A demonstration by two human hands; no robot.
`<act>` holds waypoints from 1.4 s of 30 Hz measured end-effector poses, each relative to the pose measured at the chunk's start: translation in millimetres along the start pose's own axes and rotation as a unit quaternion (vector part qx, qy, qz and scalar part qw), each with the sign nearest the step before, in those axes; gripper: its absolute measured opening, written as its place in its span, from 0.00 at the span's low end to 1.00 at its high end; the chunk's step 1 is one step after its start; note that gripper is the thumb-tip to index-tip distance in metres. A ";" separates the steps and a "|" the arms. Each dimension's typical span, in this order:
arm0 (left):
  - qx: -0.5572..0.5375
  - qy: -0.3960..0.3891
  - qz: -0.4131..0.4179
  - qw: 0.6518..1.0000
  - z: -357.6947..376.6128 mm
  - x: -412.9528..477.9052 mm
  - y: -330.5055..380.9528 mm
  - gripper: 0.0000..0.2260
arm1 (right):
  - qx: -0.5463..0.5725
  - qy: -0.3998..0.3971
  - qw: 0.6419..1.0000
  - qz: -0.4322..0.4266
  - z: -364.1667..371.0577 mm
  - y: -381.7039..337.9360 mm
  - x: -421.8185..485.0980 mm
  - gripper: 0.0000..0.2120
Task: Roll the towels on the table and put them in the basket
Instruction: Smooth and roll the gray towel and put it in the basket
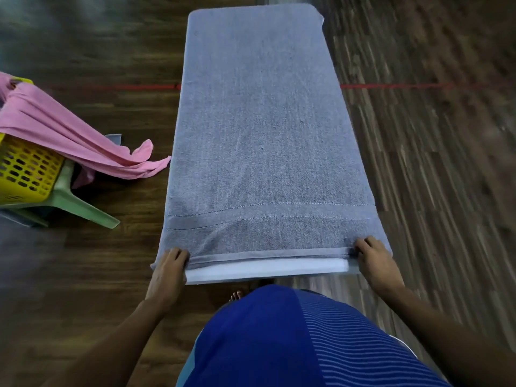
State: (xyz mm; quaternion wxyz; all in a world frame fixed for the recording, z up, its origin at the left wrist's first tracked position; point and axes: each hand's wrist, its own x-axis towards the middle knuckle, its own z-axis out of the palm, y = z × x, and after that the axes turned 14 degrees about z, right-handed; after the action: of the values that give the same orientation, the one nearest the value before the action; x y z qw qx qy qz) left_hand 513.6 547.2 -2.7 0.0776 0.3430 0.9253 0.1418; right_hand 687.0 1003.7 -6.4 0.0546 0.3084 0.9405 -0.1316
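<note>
Now, left hand (169,270) gripping grey towel (259,121) hem, right hand (375,262) fingers gripping it too.

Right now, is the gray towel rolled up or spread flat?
Spread flat. The gray towel lies along the whole table, no roll started.

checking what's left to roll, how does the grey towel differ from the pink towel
The grey towel lies spread flat along the table; the pink towel hangs bunched over the rim of the yellow basket. The left hand and right hand grip the grey towel's near corners; no hand touches the pink towel. Both are still unrolled.
</note>
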 end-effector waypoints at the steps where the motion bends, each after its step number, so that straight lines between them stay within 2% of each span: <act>1: -0.013 -0.006 0.003 1.000 1.0 -2.6 1.9 0.13 | -0.001 -0.004 1.000 -0.006 1.8 0.1 -3.0 0.10; 4: -0.018 -0.015 0.004 1.000 3.3 -12.6 0.7 0.16 | -0.016 -0.007 1.000 -0.017 8.2 5.0 -11.8 0.16; 7: -0.009 -0.024 0.006 1.000 1.7 -18.7 -3.1 0.19 | -0.015 -0.006 1.000 -0.007 8.8 7.5 -12.3 0.16; 13: 0.010 -0.052 -0.016 0.998 -0.1 -12.1 -4.9 0.16 | -0.038 -0.001 0.999 0.015 3.3 20.3 -4.2 0.14; 16: -0.001 -0.040 -0.024 0.999 1.4 -11.2 -0.2 0.16 | -0.067 -0.011 0.998 0.008 2.1 24.3 0.2 0.14; 20: -0.007 -0.025 -0.044 0.999 2.6 -9.9 4.8 0.10 | -0.068 -0.033 0.997 0.023 -0.7 25.8 7.7 0.14; 26: -0.008 -0.023 -0.057 0.998 0.2 -6.5 8.4 0.08 | -0.039 -0.077 0.996 -0.004 -7.1 27.3 24.0 0.11; 31: -0.017 -0.017 -0.065 0.998 -0.6 -5.9 4.8 0.08 | -0.058 -0.009 0.997 -0.041 -6.0 32.5 16.1 0.16; 36: -0.020 -0.014 -0.067 0.997 -8.9 -6.1 -4.0 0.10 | -0.013 0.016 0.998 -0.056 -7.0 33.6 11.3 0.06; 42: -0.015 -0.041 -0.067 0.997 -17.3 -10.8 -23.8 0.10 | 0.027 -0.040 0.998 -0.047 -15.0 18.9 10.8 0.09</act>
State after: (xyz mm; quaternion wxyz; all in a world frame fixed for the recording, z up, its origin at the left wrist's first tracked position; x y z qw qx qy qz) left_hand 502.9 519.2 6.7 0.1301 0.2841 0.9401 0.1361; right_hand 689.2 1028.6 2.0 0.0771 0.2601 0.9471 -0.1717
